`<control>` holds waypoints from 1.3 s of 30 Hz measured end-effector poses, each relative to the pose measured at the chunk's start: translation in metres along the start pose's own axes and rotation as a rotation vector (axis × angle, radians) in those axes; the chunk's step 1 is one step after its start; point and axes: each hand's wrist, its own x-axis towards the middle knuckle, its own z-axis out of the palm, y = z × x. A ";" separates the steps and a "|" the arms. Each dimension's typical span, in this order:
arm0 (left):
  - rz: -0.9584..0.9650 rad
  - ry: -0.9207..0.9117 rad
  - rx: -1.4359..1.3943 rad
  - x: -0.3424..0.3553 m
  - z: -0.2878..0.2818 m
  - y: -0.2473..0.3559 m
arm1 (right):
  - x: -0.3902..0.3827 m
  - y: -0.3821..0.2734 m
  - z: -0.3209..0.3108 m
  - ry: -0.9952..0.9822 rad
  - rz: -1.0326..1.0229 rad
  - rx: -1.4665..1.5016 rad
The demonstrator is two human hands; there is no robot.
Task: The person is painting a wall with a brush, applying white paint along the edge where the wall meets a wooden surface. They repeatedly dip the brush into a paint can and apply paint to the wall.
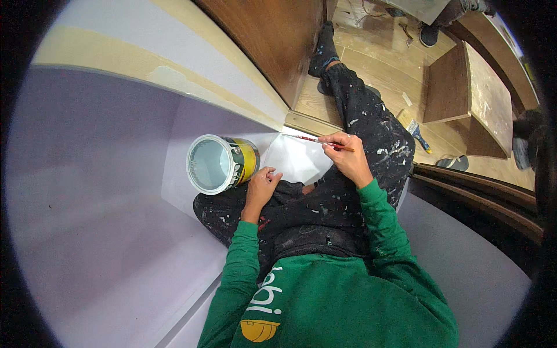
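My right hand (346, 155) is closed around the handle of a thin paintbrush (307, 138). The bristle end points left, close to the corner where the white surface (297, 159) meets the wooden door frame. Beside the paint can (248, 160) is my left hand (264, 187), its fingers loosely bent and apart, with nothing visible in it. Whether it touches the can is unclear. The can is open, with a yellow and dark label and pale, whitish paint inside, and stands by my bent left leg.
Pale walls (87, 162) enclose my left side, below a beam with beige patches (168, 78). A brown wooden panel (261, 40) stands ahead. On the floor at right are a wooden box (449, 87), a blue-handled flat brush (419, 137) and a slipper (452, 163). Another person's shoe (429, 36) shows beyond.
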 end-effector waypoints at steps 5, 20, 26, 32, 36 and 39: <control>-0.040 -0.076 0.037 0.002 0.001 -0.004 | 0.006 -0.020 -0.009 -0.060 -0.150 -0.064; -0.066 -0.077 0.002 0.003 0.001 -0.006 | 0.029 -0.043 0.014 -0.141 -0.244 -0.250; -0.064 -0.079 0.003 0.002 -0.002 -0.001 | 0.035 -0.038 0.025 -0.101 -0.238 -0.290; -0.044 -0.051 -0.011 0.003 0.002 -0.007 | 0.036 -0.038 0.031 -0.075 -0.256 -0.278; -0.053 -0.083 0.011 0.004 0.001 -0.007 | 0.033 -0.040 0.031 -0.070 -0.269 -0.267; -0.064 -0.108 0.013 0.005 0.000 -0.006 | 0.033 -0.037 0.030 -0.071 -0.285 -0.286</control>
